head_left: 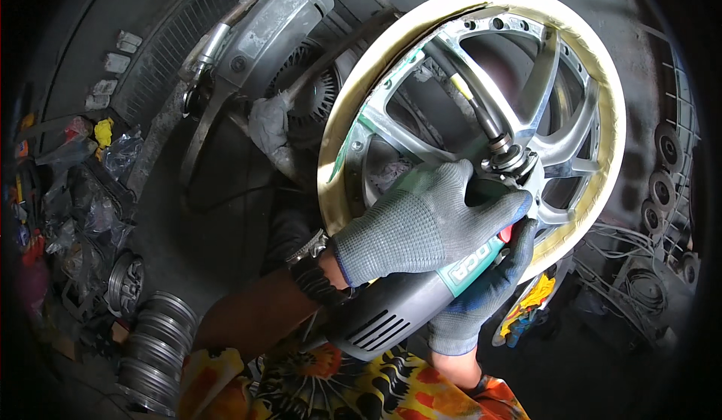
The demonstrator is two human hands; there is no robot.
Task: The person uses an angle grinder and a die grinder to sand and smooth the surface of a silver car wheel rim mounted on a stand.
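Closest to me, a black-and-green plastic power tool sits in both hands: the grey-gloved left hand hugs its top, the blue-grey-gloved right hand cups below. At their twelve o'clock, a gold-rimmed silver metal wheel has green smears at its nine; I can't tell how much is left. Spokes look tight; dark floor at nine looks roomier.

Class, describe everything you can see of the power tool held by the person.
The power tool has a rounded blackish rear housing with parallel vent slots and, ahead of it, a teal section with white lettering; both look like plastic. A small red part shows between the gloved hands. It slants, rear toward the wearer's body, front toward the wheel. The left hand lies over its front; the right hand holds its right side. Gloves hide much of the front.
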